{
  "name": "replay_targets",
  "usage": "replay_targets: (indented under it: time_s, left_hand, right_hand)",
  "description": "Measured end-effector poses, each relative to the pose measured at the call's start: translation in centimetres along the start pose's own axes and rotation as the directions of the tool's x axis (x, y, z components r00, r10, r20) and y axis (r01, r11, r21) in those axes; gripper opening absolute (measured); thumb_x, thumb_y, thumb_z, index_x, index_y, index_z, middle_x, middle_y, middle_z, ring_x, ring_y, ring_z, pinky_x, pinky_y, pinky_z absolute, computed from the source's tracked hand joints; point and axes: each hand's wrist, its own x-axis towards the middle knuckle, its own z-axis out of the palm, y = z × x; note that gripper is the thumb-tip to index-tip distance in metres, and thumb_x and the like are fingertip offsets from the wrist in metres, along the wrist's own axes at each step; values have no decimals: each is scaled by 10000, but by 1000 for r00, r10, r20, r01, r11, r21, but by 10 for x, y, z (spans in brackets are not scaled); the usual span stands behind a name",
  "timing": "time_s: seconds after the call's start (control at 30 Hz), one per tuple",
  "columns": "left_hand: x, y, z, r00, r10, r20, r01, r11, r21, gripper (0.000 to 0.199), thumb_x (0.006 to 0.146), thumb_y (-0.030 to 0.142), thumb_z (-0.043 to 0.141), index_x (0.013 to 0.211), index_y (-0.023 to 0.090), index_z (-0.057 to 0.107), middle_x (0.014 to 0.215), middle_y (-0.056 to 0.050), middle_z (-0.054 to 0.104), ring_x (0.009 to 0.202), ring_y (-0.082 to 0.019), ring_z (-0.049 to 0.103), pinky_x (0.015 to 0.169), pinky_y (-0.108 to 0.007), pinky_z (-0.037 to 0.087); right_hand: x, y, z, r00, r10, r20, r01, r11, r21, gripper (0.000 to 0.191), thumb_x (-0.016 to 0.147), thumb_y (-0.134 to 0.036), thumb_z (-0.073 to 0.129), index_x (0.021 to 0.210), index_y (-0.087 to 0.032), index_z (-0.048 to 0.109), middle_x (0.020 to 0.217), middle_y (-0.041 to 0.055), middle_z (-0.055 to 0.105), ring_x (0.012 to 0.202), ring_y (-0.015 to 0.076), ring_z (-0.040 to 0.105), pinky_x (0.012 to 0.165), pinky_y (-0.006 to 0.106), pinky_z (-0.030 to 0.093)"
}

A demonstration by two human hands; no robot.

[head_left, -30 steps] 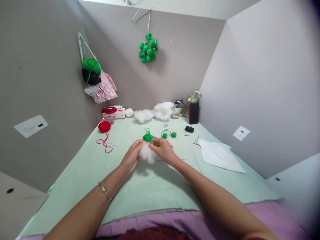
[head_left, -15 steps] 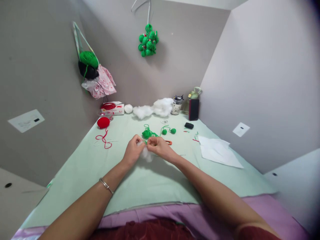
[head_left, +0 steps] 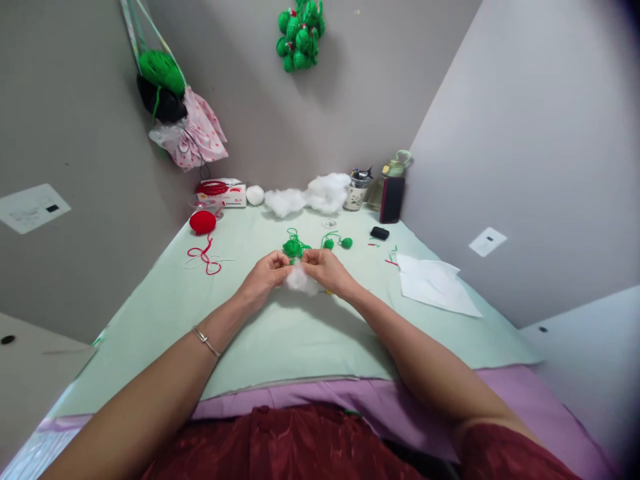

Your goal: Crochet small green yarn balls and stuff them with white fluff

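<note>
My left hand (head_left: pixel 270 273) and my right hand (head_left: pixel 326 269) meet over the middle of the table, fingers pinched. A tuft of white fibre stuffing (head_left: pixel 301 281) hangs below the fingertips, pinched by my right hand. At the left fingertips a bit of a small green yarn piece (head_left: pixel 292 262) shows, mostly hidden by the fingers. Just beyond the hands lies a green yarn ball (head_left: pixel 291 249) with loose strands. Two small green balls (head_left: pixel 347 243) with yarn tails rest to its right.
Red yarn (head_left: pixel 203 223) with trailing strands lies at left. Along the back wall are a white box (head_left: pixel 235 195), a heap of white stuffing (head_left: pixel 327 193), a pen cup (head_left: pixel 356 193) and a dark phone (head_left: pixel 393 200). White paper (head_left: pixel 435 285) lies at right. Green crocheted balls (head_left: pixel 301 39) hang on the wall.
The view has tilted down slightly. My hands have come a little apart at the fingertips, and the stuffing now sits more under my right fingers than under my left.
</note>
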Motion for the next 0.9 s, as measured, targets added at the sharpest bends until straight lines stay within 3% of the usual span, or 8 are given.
replay_targets:
  time_s: [0.17,0.33,0.47,0.63,0.9]
  left_hand:
    - [5,-7,0,990,92,-103,-87,995,55,250,662,264,767,688,199,527,626,57,512,578,-105,444,567,-226,340]
    - [7,-13,3,950,212,-229,-194,976,98,248,672,174,720,778,216,500,785,41,587,723,-121,522,683,-222,404]
    - [1,-11,4,972,165,-165,-156,985,68,275,726,294,737,933,205,580,838,11,637,703,-138,569,649,-244,436]
    - [-2,-7,5,986,130,-100,-125,991,51,335,700,413,801,869,186,621,834,6,630,726,-151,596,674,-266,488]
    - [9,-12,-2,957,185,-224,-159,979,127,171,641,186,729,724,201,580,660,48,575,646,-133,516,617,-234,403]
  right_hand:
    - [-7,-11,8,998,-42,38,44,998,-41,115,772,-279,509,700,-194,534,604,-47,452,581,112,361,558,265,246]
    - [-6,-9,23,998,-56,19,57,997,-57,116,759,-293,576,711,-211,511,562,-62,430,559,117,353,549,264,231]
    - [4,6,22,998,-9,-68,5,999,-53,143,745,-313,578,677,-213,501,544,-62,438,536,112,346,530,258,229]
    - [11,12,9,995,28,-92,-31,999,-32,194,764,-353,546,647,-203,506,570,-39,490,540,114,391,520,251,260]
    - [-8,-8,24,997,-60,43,63,996,-69,73,778,-204,540,707,-197,552,574,-49,479,558,123,391,554,262,267]
